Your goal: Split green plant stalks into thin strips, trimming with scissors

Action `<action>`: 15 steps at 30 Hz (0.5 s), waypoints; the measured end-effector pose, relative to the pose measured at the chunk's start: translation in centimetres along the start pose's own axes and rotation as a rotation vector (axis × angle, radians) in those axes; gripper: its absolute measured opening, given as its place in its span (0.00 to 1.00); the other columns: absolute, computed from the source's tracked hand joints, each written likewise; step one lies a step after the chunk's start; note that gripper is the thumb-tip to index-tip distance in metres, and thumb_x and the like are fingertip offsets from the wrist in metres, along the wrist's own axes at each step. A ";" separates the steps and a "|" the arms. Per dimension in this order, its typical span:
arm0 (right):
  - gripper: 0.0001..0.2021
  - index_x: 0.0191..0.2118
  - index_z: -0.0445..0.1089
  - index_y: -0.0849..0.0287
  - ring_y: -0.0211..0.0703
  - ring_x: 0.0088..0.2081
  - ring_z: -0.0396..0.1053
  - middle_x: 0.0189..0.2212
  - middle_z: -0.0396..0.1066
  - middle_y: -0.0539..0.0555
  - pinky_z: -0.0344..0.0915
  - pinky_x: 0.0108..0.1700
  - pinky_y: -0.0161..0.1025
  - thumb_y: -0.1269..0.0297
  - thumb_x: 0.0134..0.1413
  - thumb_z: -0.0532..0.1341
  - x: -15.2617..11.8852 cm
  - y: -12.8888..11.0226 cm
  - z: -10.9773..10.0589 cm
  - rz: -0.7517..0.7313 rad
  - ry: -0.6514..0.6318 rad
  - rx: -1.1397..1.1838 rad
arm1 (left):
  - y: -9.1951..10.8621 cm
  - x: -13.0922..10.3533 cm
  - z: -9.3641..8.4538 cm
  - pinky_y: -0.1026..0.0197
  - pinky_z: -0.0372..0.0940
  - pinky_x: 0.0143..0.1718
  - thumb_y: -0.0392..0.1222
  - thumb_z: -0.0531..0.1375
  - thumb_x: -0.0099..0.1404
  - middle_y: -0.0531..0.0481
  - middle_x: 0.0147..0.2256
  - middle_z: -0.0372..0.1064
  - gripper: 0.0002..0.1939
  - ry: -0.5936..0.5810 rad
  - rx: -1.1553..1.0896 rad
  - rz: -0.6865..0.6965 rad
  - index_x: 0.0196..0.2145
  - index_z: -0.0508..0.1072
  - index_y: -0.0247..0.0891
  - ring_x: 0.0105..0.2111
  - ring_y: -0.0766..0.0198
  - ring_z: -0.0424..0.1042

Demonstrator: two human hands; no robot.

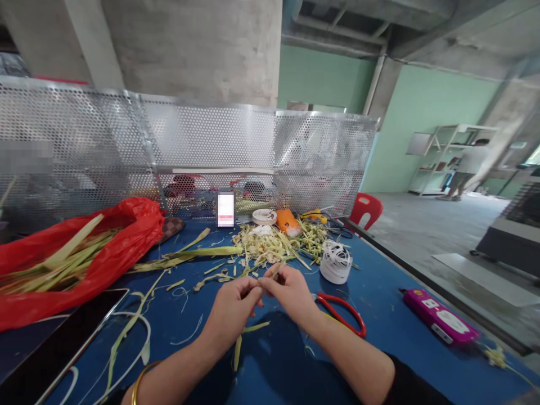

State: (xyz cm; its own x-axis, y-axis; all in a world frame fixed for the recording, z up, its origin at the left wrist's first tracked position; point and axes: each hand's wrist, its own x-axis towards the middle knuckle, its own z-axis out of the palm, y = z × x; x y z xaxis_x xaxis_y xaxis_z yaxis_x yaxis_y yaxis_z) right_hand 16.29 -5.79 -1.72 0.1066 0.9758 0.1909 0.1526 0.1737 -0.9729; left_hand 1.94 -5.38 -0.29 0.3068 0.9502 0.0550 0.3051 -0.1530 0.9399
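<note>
Near the middle of the blue table, my left hand and my right hand meet fingertip to fingertip. Both are closed in a pinch on a thin piece of plant leaf, mostly covered by the fingers. Red-handled scissors lie beside my right wrist. Beyond the hands is a pile of cut leaf pieces. A roll of white strip stands to the right of it. Below my left hand lies a loose leaf strip.
At left are a red bag of long leaves and a dark tablet. A purple box lies at right. A perforated metal screen borders the back. A person stands far off by shelves.
</note>
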 end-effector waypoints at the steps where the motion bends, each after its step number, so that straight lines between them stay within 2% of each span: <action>1: 0.09 0.24 0.67 0.60 0.35 0.20 0.62 0.16 0.62 0.45 0.60 0.25 0.33 0.60 0.45 0.63 0.0 -0.1 0.0 0.013 -0.025 -0.008 | -0.1 0.0 0.0 0.65 0.57 0.23 0.47 0.56 0.56 0.54 0.20 0.68 0.12 0.006 0.023 0.028 0.23 0.71 0.36 0.18 0.69 0.62; 3: 0.11 0.20 0.66 0.60 0.35 0.21 0.64 0.19 0.65 0.48 0.61 0.26 0.33 0.60 0.48 0.61 -0.1 -0.3 -0.2 -0.004 -0.066 0.000 | 0.0 0.1 -0.1 0.66 0.57 0.22 0.48 0.56 0.56 0.54 0.20 0.68 0.12 0.019 0.010 0.037 0.24 0.71 0.37 0.18 0.69 0.62; 5: 0.13 0.18 0.65 0.61 0.34 0.23 0.65 0.24 0.67 0.50 0.62 0.28 0.33 0.62 0.49 0.59 -0.1 -0.4 -0.2 -0.057 -0.082 0.003 | 0.2 0.3 -0.3 0.67 0.55 0.21 0.49 0.56 0.55 0.55 0.19 0.67 0.13 0.002 -0.055 -0.016 0.23 0.70 0.37 0.17 0.70 0.60; 8: 0.10 0.21 0.67 0.61 0.35 0.24 0.64 0.24 0.67 0.50 0.62 0.28 0.33 0.65 0.50 0.58 -0.1 -0.3 -0.1 -0.136 -0.076 -0.045 | 0.7 0.5 -0.4 0.67 0.52 0.19 0.50 0.57 0.53 0.55 0.18 0.66 0.13 -0.093 -0.123 -0.105 0.21 0.68 0.37 0.15 0.72 0.58; 10: 0.08 0.24 0.68 0.60 0.35 0.24 0.64 0.22 0.66 0.49 0.61 0.28 0.33 0.65 0.52 0.57 0.0 -0.4 -0.3 -0.166 -0.082 -0.118 | 1.1 0.6 -0.4 0.68 0.51 0.18 0.50 0.58 0.51 0.55 0.18 0.65 0.13 -0.136 -0.123 -0.110 0.21 0.68 0.36 0.14 0.73 0.57; 13: 0.07 0.29 0.68 0.59 0.37 0.25 0.65 0.21 0.67 0.48 0.59 0.29 0.33 0.64 0.54 0.56 0.1 -1.2 -1.4 -0.174 -0.124 -0.354 | 1.5 0.8 -0.5 0.68 0.50 0.18 0.48 0.59 0.50 0.56 0.17 0.64 0.12 -0.071 -0.115 -0.089 0.21 0.69 0.36 0.14 0.73 0.55; 15: 0.06 0.31 0.68 0.58 0.39 0.28 0.67 0.24 0.69 0.50 0.58 0.30 0.34 0.62 0.54 0.58 -0.4 -1.8 -3.0 -0.177 -0.146 -0.669 | 1.6 1.1 -0.8 0.68 0.50 0.18 0.47 0.59 0.50 0.57 0.18 0.64 0.11 -0.010 -0.129 -0.097 0.23 0.69 0.36 0.15 0.73 0.55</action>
State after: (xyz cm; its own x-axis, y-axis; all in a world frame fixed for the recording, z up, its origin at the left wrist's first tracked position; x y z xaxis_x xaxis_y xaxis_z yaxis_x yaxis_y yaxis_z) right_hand 18.95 -6.93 0.38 -0.1010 0.9565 0.2736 0.7315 0.2578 -0.6312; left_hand 2.03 -4.35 1.53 0.2908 0.9559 -0.0413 0.2155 -0.0234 0.9762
